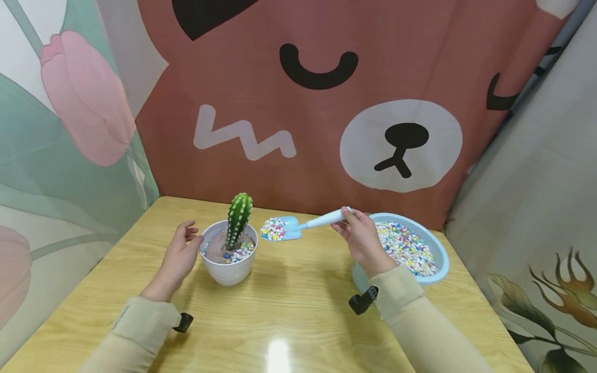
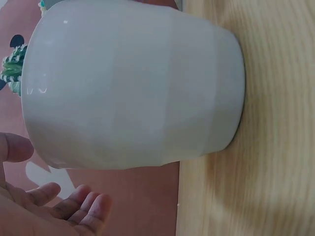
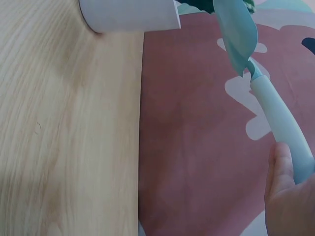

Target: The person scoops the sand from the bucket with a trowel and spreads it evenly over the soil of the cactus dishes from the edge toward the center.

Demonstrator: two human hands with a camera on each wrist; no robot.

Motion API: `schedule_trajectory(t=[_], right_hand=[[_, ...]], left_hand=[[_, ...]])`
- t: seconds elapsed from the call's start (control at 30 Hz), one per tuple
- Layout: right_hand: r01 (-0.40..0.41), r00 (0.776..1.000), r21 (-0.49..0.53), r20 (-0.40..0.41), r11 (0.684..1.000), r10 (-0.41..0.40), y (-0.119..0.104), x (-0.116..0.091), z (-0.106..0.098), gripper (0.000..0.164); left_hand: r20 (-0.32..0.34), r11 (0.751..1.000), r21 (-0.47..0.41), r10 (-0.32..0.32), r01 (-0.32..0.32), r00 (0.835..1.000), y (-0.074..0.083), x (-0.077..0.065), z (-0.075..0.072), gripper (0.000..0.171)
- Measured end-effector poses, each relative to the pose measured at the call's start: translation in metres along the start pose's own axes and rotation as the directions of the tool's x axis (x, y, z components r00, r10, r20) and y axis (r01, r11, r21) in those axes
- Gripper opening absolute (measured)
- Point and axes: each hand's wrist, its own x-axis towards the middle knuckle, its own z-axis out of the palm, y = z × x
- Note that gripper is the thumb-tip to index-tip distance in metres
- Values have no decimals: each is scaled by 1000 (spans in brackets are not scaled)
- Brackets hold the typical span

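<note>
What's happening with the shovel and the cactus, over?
Right hand holding blue shovel, loaded with colorful pebbles. Left hand beside white pot. Cactus upright in pot. Nothing seen between shovel and pot.

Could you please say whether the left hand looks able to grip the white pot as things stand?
Probably yes: the left hand is close beside the white pot, holds nothing, and no object shows between them.

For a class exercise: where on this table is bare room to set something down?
Bare tabletop lies between the white pot and blue tub, below the scoop, and, nearer, between the two sleeves. The back-left corner, beyond the left hand, is bare too. Crowded: the pot's left side, by that hand, and the tub's, by the right hand.
</note>
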Motion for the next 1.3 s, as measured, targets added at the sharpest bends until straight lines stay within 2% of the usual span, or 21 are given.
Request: schedule_trajectory(t=[0.27, 0.47, 0.57, 0.87, 1.13, 1.3], right_hand=[[6, 1000, 8, -4, 1000, -6, 9, 3, 6, 19], [-15, 1000, 3, -11, 1000, 15, 17, 5, 8, 29], [-8, 1000, 1, -11, 1000, 8, 19, 7, 10, 31], [-5, 1000, 8, -25, 1000, 5, 19, 11, 14, 22], [13, 1000, 16, -1, 1000, -13, 26, 16, 19, 19], [14, 1000, -2, 16, 1000, -14, 29, 18, 21, 22]], left_hand=[[45, 999, 13, -44, 44, 998, -5, 4, 2, 52], [49, 997, 24, -77, 75, 996, -11, 3, 4, 49], [50, 997, 11, -77, 76, 996, -12, 4, 4, 47], [47, 998, 11, -60, 60, 997, -9, 7, 5, 43], [57, 997, 15, -72, 71, 996, -8, 8, 6, 43], [58, 998, 16, -63, 62, 996, -10, 9, 6, 44]])
